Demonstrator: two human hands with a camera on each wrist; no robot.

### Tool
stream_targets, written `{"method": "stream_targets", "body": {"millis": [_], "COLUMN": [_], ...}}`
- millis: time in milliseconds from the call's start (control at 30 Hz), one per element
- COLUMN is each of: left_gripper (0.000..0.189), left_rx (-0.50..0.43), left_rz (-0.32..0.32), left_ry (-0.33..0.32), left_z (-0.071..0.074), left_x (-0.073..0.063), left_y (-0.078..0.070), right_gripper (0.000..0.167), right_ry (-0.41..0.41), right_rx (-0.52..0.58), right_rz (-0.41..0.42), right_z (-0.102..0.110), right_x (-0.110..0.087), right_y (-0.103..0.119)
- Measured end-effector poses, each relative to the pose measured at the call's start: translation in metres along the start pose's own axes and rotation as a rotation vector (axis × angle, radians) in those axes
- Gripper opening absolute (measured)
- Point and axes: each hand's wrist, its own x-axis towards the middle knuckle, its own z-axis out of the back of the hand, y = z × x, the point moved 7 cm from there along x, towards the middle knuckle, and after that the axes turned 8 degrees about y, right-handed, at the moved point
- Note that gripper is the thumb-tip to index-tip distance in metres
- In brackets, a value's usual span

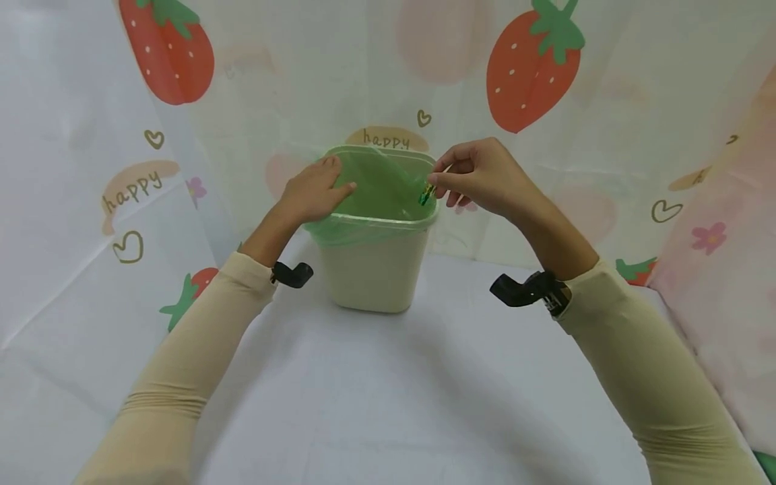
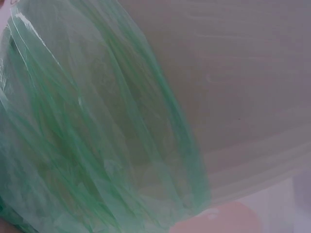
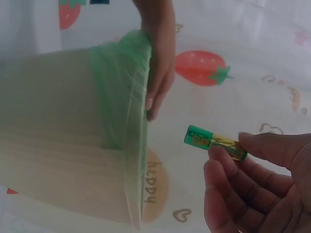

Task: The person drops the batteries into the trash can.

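A beige trash bin (image 1: 371, 269), lined with a green plastic bag (image 2: 121, 111), stands upright. My left hand (image 1: 315, 188) rests over the bin's left rim and touches the bag, its thumb pointing across the opening. Thumb and fingers of my right hand (image 1: 481, 176) pinch a green and gold battery (image 3: 216, 142) by one end. In the head view the battery appears over the right part of the bin's mouth; the right wrist view shows it apart from the rim (image 3: 138, 145). The inside bottom of the bin is hidden.
A white cloth covers the table (image 1: 376, 391). Behind the bin hangs a backdrop (image 1: 291, 87) printed with strawberries, hearts and words. Black wrist cameras (image 1: 524, 288) stick out from both cuffs. A pinkish cloth side (image 1: 727, 316) borders the right.
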Motion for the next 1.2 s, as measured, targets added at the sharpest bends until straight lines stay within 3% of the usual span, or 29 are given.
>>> {"method": "stream_targets", "body": {"millis": [633,1200], "left_gripper": [0.076,0.075], "left_rx": [0.021,0.012], "left_rz": [-0.021,-0.024], "left_ry": [-0.007,0.005], "left_z": [-0.001,-0.002], "left_x": [0.003,0.004], "left_y": [0.001,-0.006], "right_gripper": [0.017,0.02], "right_ry": [0.011,-0.01], "right_rx": [0.007,-0.008], "right_rz": [-0.047,-0.113], "right_z": [-0.014,-0.011], "right_x": [0.054,0.048], "right_y": [0.001,-0.012]}}
